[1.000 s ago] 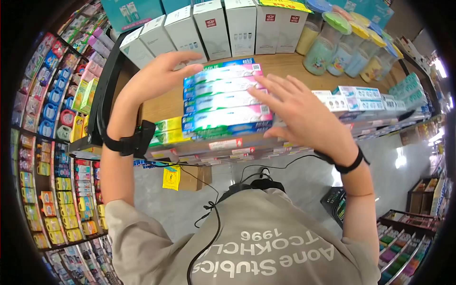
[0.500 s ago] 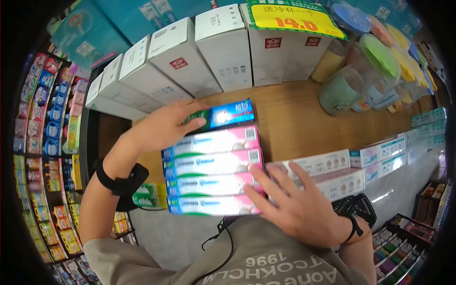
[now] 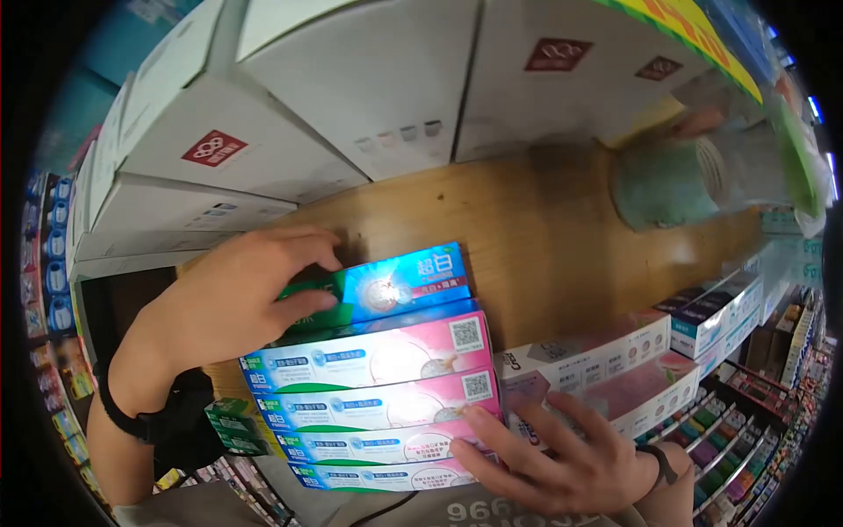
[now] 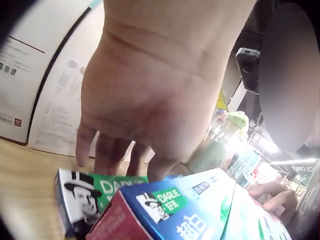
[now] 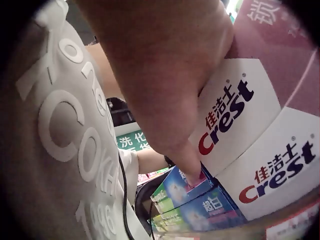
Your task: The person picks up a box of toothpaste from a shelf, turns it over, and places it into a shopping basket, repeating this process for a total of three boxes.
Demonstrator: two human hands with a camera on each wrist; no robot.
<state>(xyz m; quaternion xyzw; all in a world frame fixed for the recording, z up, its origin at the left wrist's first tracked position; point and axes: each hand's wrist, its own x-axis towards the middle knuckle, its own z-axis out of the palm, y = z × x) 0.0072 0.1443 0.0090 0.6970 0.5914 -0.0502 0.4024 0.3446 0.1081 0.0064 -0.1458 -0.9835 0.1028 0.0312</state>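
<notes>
While both hands frame it, a stack of toothpaste boxes (image 3: pixel 378 395) lies flat on the wooden shelf (image 3: pixel 544 237), long sides running left to right. Four of them are pink and white boxes with blue left ends, lined up one after another toward the shelf's front edge. Behind them, toward the back, lies a blue box (image 3: pixel 395 285) with a green left end; the left wrist view shows this end (image 4: pixel 80 197) printed with a man in a hat, lying on the wood.

The left hand (image 3: pixel 233 303) rests on the left end of the blue box, fingers loosely curled over its top edge and thumb along its near side, so it holds that end lightly. From the wrist camera the fingers (image 4: pixel 107 150) come down behind the box onto the wood.

The right hand (image 3: pixel 562 457) lies at the right end of the front pink boxes, fingers spread and fairly straight, pressing on the box ends without closing round anything. In the right wrist view a fingertip (image 5: pixel 192 170) touches the end of a box, with white Crest cartons (image 5: pixel 240 125) just beside it.

Those cartons (image 3: pixel 606 369) are stacked to the right of the toothpaste boxes, at the shelf's front. At the back of the shelf stand large white cartons (image 3: pixel 351 79) with a red square logo. To the right a green jar (image 3: pixel 676 184) appears blurred. Racks of small coloured goods (image 3: pixel 53 263) fill the far left, and a grey shirt with white lettering (image 5: pixel 65 130) shows below.
</notes>
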